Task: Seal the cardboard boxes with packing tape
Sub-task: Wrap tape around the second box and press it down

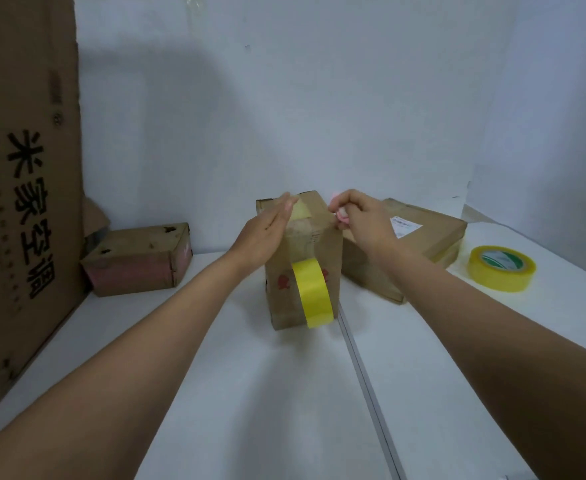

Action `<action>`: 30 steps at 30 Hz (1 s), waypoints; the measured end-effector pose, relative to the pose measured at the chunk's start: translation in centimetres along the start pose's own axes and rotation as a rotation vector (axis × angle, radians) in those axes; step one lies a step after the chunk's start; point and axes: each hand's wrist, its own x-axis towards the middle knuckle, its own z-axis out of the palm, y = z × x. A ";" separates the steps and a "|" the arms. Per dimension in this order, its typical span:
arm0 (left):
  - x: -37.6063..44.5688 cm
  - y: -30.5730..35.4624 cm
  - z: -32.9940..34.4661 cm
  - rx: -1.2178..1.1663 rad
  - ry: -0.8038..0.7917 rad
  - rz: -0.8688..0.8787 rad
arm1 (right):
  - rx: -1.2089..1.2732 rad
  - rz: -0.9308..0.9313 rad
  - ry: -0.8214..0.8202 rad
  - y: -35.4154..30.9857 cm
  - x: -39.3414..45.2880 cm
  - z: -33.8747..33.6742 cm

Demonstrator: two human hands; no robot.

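Note:
A small upright cardboard box [284, 292] stands in the middle of the white table. A roll of yellow tape [314, 292] hangs against its front, with its strip running up over the box's top. My left hand [267, 233] lies flat with straight fingers against the box's top left, pressing the tape end there. My right hand [361, 216] is curled round a small pink object [342, 213] at the box's top right edge; what the object is stays unclear.
A flat cardboard box [419, 244] with a white label lies behind on the right. A second yellow tape roll [501, 268] rests at the far right. A small pinkish box [139, 261] sits at the left, beside a tall printed carton [25, 188].

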 end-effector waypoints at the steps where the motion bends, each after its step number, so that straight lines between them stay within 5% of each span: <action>1: -0.3 0.1 -0.2 -0.064 0.111 -0.018 | -0.162 -0.040 -0.045 -0.1 0.2 0.6; 4: -2.5 -0.3 -0.5 -0.258 0.403 -0.125 | -0.542 -0.163 -0.260 0.2 1.0 1.7; 7: -5.3 -1.3 0.2 -0.423 0.395 -0.247 | -0.626 -0.226 -0.342 0.7 1.4 1.7; 11: -5.9 -1.1 1.1 -0.298 0.530 -0.361 | -0.634 -0.244 -0.390 1.3 1.3 1.7; 16: -6.7 0.0 3.8 -0.409 0.028 -0.535 | -0.670 -0.263 -0.284 1.9 1.7 3.0; 22: -5.5 -0.4 3.7 -0.599 0.053 -0.525 | -0.757 -0.237 -0.236 2.1 2.6 4.8; 25: -4.8 -0.5 3.8 -0.607 0.084 -0.497 | -0.529 -0.139 -0.196 1.1 3.0 4.7; 30: -3.7 -0.3 3.4 -0.651 0.059 -0.539 | 0.341 0.135 -0.195 -0.9 3.0 2.9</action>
